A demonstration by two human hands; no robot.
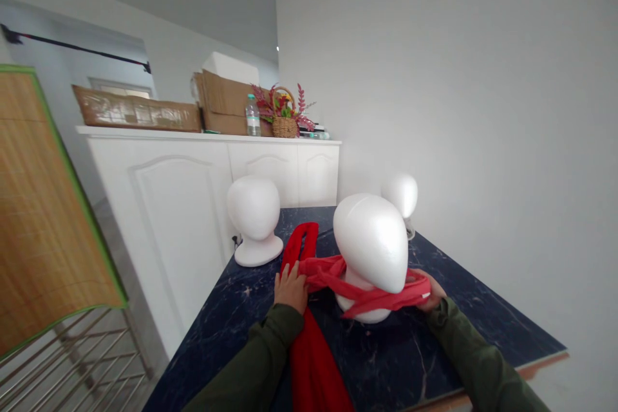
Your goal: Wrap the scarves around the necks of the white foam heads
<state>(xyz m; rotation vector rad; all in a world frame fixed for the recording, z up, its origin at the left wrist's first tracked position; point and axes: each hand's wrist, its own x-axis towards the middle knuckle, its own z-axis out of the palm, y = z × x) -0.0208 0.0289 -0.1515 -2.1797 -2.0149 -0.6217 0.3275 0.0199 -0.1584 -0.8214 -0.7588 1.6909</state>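
Observation:
A white foam mannequin head (371, 241) stands on the table, tilted in view. Light red scarf cloth (376, 300) goes around its neck and crosses in front. My right hand (433, 293) is closed on this scarf at the right of the neck, beside a small white label. At the left, my left hand (291, 288) has its fingers bent over the scarf, gripping it. Deeper red cloth (316, 367) runs under my left hand, from a loop on the table to the bottom edge. Whether both reds are one piece, I cannot tell.
Two more white mannequin heads, one at left (253, 209) and one at the back right (402, 194), stand on the dark blue marbled table (226, 322). Behind is a white cabinet (188, 206) with cardboard boxes (222, 100), a water bottle (252, 116) and a flower basket (284, 127).

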